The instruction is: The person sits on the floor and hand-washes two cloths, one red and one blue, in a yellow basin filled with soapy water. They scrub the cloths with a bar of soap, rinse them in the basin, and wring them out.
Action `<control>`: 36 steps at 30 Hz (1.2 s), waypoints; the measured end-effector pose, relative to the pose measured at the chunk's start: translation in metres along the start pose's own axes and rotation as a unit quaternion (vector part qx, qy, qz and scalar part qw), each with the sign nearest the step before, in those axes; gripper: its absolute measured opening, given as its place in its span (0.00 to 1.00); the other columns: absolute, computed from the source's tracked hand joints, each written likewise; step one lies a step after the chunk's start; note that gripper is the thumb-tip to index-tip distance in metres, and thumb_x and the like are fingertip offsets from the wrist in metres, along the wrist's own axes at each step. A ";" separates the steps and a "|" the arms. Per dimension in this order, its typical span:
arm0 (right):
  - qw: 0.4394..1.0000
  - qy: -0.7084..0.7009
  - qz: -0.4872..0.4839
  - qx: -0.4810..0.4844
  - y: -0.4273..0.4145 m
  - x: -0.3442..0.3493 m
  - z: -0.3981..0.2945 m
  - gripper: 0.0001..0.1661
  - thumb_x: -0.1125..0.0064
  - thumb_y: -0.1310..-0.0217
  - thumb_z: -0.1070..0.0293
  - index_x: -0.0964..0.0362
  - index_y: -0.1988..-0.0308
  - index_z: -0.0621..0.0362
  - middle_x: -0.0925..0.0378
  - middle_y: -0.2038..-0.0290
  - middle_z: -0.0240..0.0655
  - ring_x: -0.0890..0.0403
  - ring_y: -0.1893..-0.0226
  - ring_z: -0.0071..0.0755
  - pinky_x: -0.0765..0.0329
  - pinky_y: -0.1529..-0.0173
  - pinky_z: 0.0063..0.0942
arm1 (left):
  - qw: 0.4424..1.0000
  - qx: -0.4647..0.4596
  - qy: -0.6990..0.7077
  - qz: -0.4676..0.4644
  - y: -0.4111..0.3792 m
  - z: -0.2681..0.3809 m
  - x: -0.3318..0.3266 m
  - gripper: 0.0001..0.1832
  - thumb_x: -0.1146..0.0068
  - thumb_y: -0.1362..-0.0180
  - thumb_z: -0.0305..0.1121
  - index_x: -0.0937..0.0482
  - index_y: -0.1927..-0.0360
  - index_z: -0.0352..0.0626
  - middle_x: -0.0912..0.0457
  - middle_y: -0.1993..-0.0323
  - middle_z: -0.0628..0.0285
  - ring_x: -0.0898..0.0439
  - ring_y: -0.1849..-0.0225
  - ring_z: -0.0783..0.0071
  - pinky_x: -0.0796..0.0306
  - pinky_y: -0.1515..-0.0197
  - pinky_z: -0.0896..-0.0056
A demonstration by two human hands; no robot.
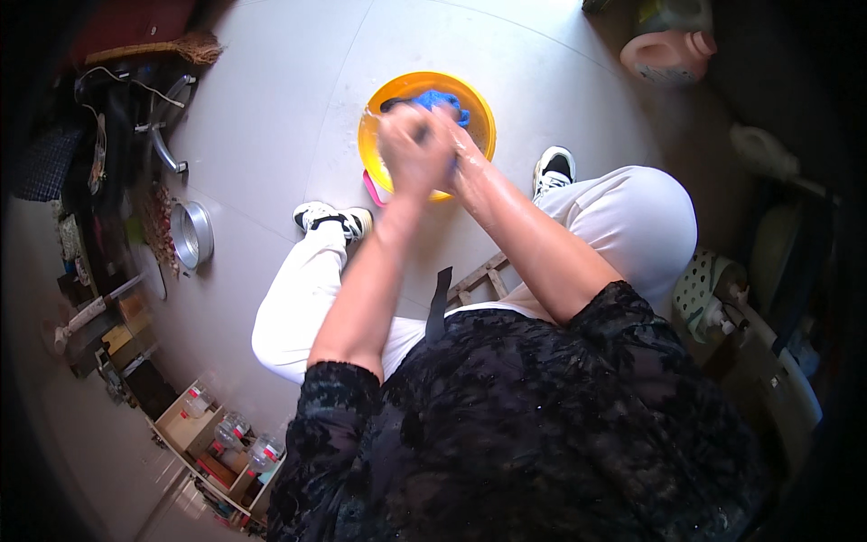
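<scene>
A yellow plastic basin [489, 108] stands on the floor between my feet. Above its middle, my left hand [413, 146] and my right hand [452, 135] are pressed together, blurred by motion. Bunched blue cloth [440, 101] shows beyond the fingers, and a little more blue appears between the hands. Both hands grip this cloth, though the fingers hide much of it. My right forearm looks wet. A dark piece [391, 104] lies beside the cloth; whether it belongs to it I cannot tell. The basin's bottom is mostly covered by my hands.
A pink strip [372, 188] touches the basin's near left side. My shoes flank the basin, and a wooden stool [484, 278] is under me. Left are a round metal pan [193, 234], a broom [196, 49] and a crate of bottles [186, 423]; right, a pink jug [667, 59].
</scene>
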State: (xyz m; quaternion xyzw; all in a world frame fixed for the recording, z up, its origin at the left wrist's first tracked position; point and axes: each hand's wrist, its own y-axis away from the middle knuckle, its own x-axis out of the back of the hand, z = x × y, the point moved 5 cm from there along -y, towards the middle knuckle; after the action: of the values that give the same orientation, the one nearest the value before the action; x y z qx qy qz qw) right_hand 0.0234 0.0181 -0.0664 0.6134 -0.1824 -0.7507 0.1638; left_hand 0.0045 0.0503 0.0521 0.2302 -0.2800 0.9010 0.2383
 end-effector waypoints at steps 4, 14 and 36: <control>0.970 -0.021 -0.242 -0.035 0.009 -0.005 -0.001 0.20 0.53 0.42 0.46 0.37 0.73 0.51 0.29 0.77 0.33 0.26 0.74 0.30 0.26 0.67 0.32 | 0.999 0.026 -0.017 0.004 0.012 0.012 -0.014 0.12 0.44 0.56 0.33 0.30 0.89 0.43 0.29 0.89 0.59 0.30 0.85 0.69 0.35 0.78 0.67; 0.989 0.079 -0.035 -0.121 0.040 -0.021 -0.002 0.22 0.54 0.42 0.43 0.36 0.73 0.51 0.31 0.77 0.31 0.29 0.78 0.31 0.28 0.71 0.34 | 1.000 0.008 -0.021 -0.009 0.037 0.015 -0.016 0.14 0.40 0.55 0.29 0.32 0.89 0.42 0.30 0.88 0.64 0.31 0.82 0.73 0.36 0.74 0.70; 0.985 0.137 -0.107 0.014 0.028 -0.060 0.002 0.15 0.56 0.45 0.67 0.31 0.58 0.60 0.25 0.60 0.39 0.25 0.56 0.38 0.32 0.45 0.40 | 0.649 0.592 0.478 -0.024 0.049 -0.081 0.021 0.11 0.47 0.44 0.40 0.29 0.63 0.45 0.24 0.64 0.59 0.24 0.65 0.67 0.29 0.59 0.66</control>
State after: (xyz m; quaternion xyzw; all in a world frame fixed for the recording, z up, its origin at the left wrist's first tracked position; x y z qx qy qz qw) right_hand 0.0340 0.0219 -0.0015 0.7286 -0.1019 -0.6703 0.0972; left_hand -0.0625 0.0705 -0.0152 -0.1339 0.4709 0.8545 0.1737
